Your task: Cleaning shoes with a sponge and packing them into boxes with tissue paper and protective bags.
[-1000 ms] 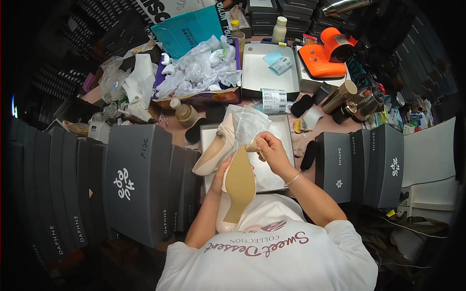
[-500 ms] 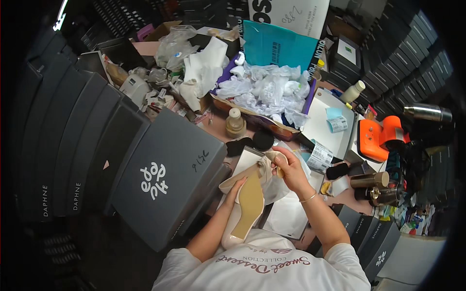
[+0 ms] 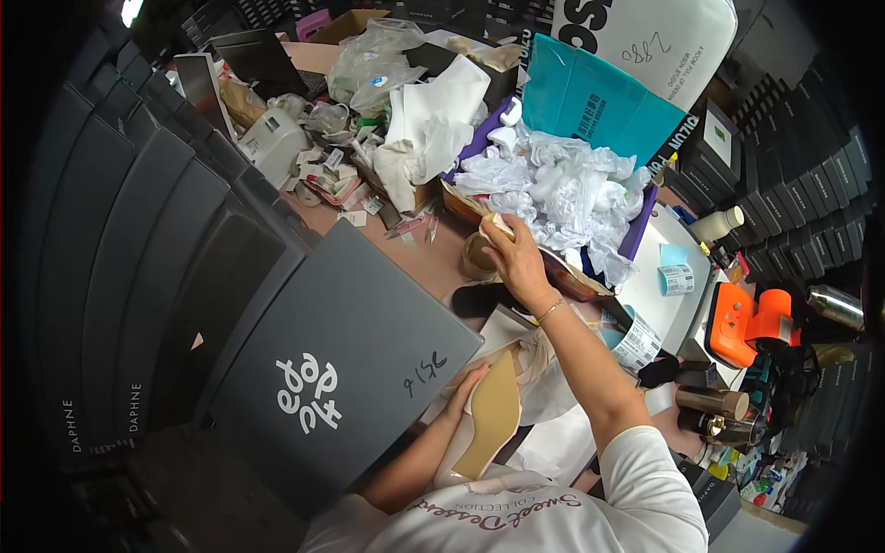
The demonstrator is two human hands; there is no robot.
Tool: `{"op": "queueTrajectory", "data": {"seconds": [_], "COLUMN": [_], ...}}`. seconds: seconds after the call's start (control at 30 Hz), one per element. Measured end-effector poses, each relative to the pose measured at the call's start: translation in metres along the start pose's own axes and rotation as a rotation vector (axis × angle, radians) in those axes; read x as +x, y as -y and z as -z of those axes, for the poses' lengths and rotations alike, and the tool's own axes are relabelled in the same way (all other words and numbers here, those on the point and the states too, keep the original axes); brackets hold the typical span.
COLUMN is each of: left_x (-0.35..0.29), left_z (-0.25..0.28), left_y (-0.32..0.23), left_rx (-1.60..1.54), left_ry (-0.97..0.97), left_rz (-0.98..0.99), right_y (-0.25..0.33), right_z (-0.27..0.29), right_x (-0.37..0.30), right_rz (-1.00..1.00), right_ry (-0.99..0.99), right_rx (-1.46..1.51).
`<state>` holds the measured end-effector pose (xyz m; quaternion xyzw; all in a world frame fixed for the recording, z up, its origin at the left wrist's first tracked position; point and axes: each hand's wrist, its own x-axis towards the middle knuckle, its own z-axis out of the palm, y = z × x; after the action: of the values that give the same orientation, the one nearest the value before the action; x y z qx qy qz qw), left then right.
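My left hand (image 3: 464,394) is closed around a cream shoe (image 3: 454,449), its tan sole (image 3: 496,415) facing up, close to my shirt. My right arm reaches forward across the table. A small pale yellow pad or cloth (image 3: 499,225) is pinched in the fingers of my right hand (image 3: 518,258), right at the top of a squat brownish bottle (image 3: 477,259). The hand hides the bottle's white top, and I cannot tell whether it is pressed. Beige straps or fabric and white paper (image 3: 553,446) lie beyond and beside the shoe.
A large grey shoebox (image 3: 359,341) stands close on the left, before more stacked boxes (image 3: 147,212). Ahead sits a purple-edged box (image 3: 638,228) full of crumpled white plastic (image 3: 576,184). To the right are an orange device (image 3: 735,324), label rolls (image 3: 676,279) and brown bottles (image 3: 710,402).
My right hand has moved forward from beside the shoe to the bottle, keeping the pale yellow piece. The left hand still holds the shoe. The view has shifted.
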<state>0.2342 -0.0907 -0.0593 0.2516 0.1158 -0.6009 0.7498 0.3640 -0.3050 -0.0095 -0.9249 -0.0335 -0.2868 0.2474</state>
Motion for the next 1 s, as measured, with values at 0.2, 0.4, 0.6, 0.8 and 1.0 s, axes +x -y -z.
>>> {"op": "queueTrajectory", "data": {"seconds": [0.2, 0.4, 0.6, 0.8, 1.0], "left_x": [0.002, -0.007, 0.001, -0.014, -0.023], "left_z": [0.01, -0.004, -0.006, -0.016, -0.018], "left_y": [0.004, 0.003, 0.012, 0.002, -0.006], "left_rx": [-0.037, 0.004, -0.017, -0.021, -0.042], "left_ry": [0.112, 0.037, 0.104, 0.161, 0.148], "left_rz": [0.033, 0.03, 0.026, -0.066, -0.167], "right_y": [-0.004, -0.002, -0.013, 0.008, 0.018], "right_z": [-0.008, 0.059, 0.078, 0.046, -0.001], "right_x": [-0.011, -0.029, -0.077, -0.026, -0.008], "right_rz": [-0.16, -0.446, -0.976, -0.293, -0.16], "right_ry": [0.091, -0.394, -0.992, -0.302, -0.02], "right_rx": [0.191, 0.297, 1.29, 0.203, 0.089]}}
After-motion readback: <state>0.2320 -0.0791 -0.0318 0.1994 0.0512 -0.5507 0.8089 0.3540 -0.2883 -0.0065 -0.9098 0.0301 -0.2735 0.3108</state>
